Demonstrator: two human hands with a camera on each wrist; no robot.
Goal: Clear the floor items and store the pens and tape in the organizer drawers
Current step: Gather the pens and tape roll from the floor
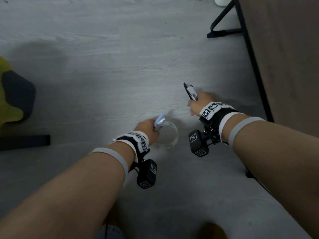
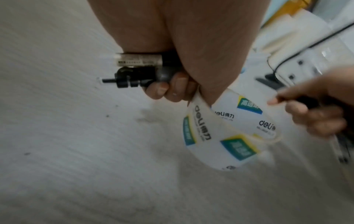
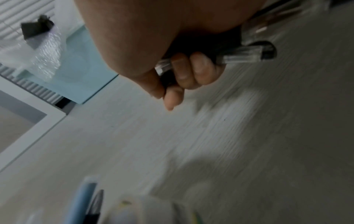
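My left hand (image 1: 148, 130) grips a bundle of pens (image 1: 159, 120) and also holds a roll of clear tape (image 1: 168, 134) just above the grey floor. In the left wrist view its curled fingers (image 2: 168, 89) clamp dark pen ends (image 2: 134, 69), and the tape roll (image 2: 229, 133) with printed white core hangs from the thumb side. My right hand (image 1: 198, 104) is fisted round several pens (image 1: 190, 92) that stick up and away; the right wrist view shows clear-barrelled pens (image 3: 247, 55) under its fingers (image 3: 191, 71).
A brown table (image 1: 290, 49) with a black metal leg frame (image 1: 224, 26) stands on the right. A yellow and dark chair base (image 1: 15, 94) is at the left edge. A white frame and pale blue sheet (image 3: 80, 68) lie further off.
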